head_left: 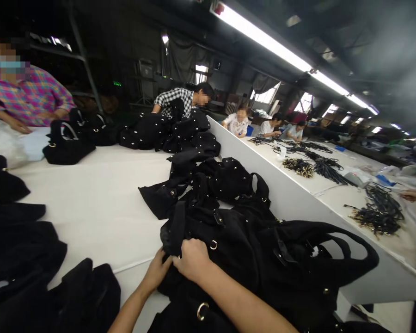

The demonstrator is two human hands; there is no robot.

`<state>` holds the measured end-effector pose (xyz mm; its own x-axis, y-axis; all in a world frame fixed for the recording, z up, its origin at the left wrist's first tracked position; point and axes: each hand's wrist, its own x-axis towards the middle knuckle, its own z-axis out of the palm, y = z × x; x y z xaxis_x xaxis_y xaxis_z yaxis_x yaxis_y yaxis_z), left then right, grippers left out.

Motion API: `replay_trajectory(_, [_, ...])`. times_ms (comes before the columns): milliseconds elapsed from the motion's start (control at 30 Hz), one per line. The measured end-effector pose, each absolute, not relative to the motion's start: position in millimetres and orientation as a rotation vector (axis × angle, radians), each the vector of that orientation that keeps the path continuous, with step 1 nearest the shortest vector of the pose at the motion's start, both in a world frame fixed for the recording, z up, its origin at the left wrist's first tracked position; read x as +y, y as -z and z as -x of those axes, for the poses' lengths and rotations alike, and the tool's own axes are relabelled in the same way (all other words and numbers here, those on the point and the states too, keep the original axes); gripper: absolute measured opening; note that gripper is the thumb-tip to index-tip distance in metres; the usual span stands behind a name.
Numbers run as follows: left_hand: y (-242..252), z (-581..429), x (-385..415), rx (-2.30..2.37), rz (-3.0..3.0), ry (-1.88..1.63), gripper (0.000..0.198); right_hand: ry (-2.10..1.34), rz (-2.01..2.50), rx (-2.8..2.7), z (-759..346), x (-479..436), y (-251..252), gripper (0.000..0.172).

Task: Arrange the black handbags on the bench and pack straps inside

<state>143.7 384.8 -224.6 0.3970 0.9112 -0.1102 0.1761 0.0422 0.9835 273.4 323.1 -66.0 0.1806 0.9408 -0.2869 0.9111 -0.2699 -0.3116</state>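
On my feed, I've R hand [194,260] and L hand [155,272] close tog., grip of both clamped on blk bag [237,252] at near end of white worktop [114,185]; more blk bags [225,178] piled beyond, wht divider [294,199] to R, co-worker [178,99] in checks leaning over at far end.
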Motion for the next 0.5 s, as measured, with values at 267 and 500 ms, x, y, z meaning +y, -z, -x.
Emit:
replay_trajectory(267, [244,-123,387,1.325,-1.151,-0.903,0.052,-0.265,2.095,-1.542,-336,388,-30,0.021])
replay_trajectory(500, [201,-132,385,1.196,-0.844,-0.974,0.07,-0.318,2.476,-1.177,-452,496,24,0.034])
